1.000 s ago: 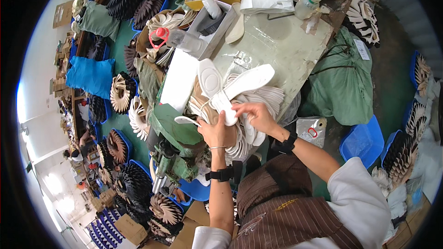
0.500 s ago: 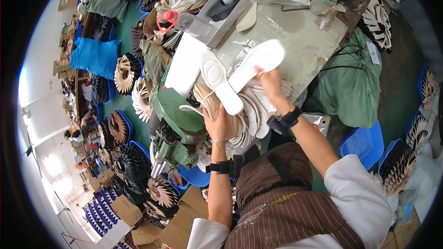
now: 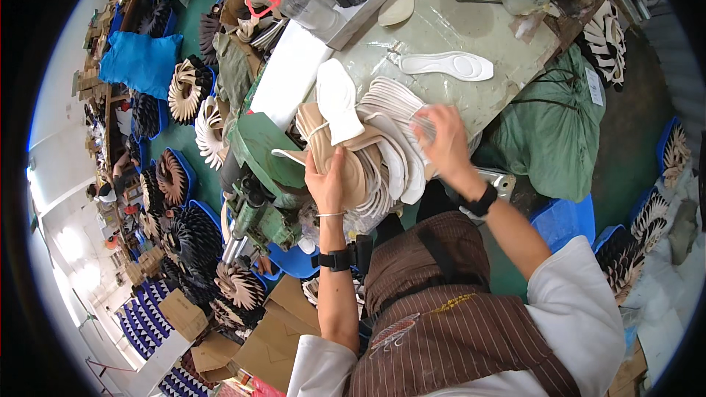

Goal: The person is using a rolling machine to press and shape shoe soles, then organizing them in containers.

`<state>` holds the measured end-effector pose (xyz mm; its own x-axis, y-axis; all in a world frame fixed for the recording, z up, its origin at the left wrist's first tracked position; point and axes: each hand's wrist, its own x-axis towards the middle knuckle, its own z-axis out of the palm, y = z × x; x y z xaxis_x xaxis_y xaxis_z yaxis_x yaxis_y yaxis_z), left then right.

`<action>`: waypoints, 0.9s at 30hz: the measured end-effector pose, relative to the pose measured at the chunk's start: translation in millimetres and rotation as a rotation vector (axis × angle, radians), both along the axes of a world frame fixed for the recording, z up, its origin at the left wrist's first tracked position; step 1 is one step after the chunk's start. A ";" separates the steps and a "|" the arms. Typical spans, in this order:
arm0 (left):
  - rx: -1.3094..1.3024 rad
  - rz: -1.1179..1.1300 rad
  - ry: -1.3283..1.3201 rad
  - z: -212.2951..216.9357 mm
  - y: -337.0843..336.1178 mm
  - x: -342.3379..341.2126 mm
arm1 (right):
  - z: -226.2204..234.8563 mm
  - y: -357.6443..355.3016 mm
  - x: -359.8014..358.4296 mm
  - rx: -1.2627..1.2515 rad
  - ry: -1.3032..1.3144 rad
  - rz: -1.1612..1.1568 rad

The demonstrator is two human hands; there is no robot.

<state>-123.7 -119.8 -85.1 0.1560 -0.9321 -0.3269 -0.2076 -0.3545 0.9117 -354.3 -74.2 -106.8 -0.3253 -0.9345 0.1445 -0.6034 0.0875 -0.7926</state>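
Observation:
My left hand (image 3: 326,180) is closed on a fanned bundle of beige insoles, its thumb near the lower end of a white insole (image 3: 337,99) lying on top. My right hand (image 3: 446,143) hovers at the right edge of a stack of white insoles (image 3: 393,103); its bent fingers are slightly smeared and nothing shows in them. Another white insole (image 3: 447,66) lies flat and alone on the worktable (image 3: 471,33), beyond the right hand.
Left of the insoles stands a green machine (image 3: 268,154). A grey box (image 3: 353,11) and a clear bottle with a red cap (image 3: 309,9) are at the back. To the right are a green sack (image 3: 551,132) and a blue bin (image 3: 562,220).
The white insole that my right hand held over the table now lies flat on it. My right hand has let go and drawn back beside the stack. The left hand keeps its grip.

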 end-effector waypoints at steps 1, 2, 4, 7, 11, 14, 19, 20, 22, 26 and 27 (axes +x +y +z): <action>-0.029 -0.003 -0.072 -1.5 -1.3 -0.9 | 10.2 12.4 18.1 0.037 0.067 0.009; -0.024 -0.006 -0.066 -3.7 -4.6 -5.0 | 14.0 22.2 30.4 0.106 0.080 0.021; -0.030 -0.050 -0.155 -7.1 -9.6 -12.7 | 4.5 30.0 46.5 0.258 0.090 -0.015; -0.034 -0.055 -0.361 -21.4 -15.3 -11.1 | -7.2 20.5 56.4 0.282 0.147 -0.127; -0.021 -0.072 -0.522 -16.8 -24.9 -22.2 | -5.3 14.7 28.2 0.440 -0.104 -0.008; -0.022 -0.060 -0.616 -5.4 -27.9 -9.8 | 43.4 20.8 -3.5 0.440 -0.412 -0.064; -0.402 -0.110 -0.473 51.2 -11.9 -27.6 | 92.9 24.3 -21.2 -0.444 -0.188 0.061; -0.407 -0.104 -0.468 62.3 -3.4 -29.6 | 101.5 24.3 -18.8 -0.543 -0.189 0.091; -0.096 -0.222 0.127 86.2 19.5 -24.9 | 113.7 25.5 -2.4 -0.628 -0.264 0.155; 0.254 -0.361 1.342 110.4 55.6 -19.3 | 139.1 24.6 35.0 -0.601 -0.385 0.466; 0.250 -0.231 1.278 111.7 63.8 -15.1 | 141.1 22.8 41.3 -0.543 -0.288 0.551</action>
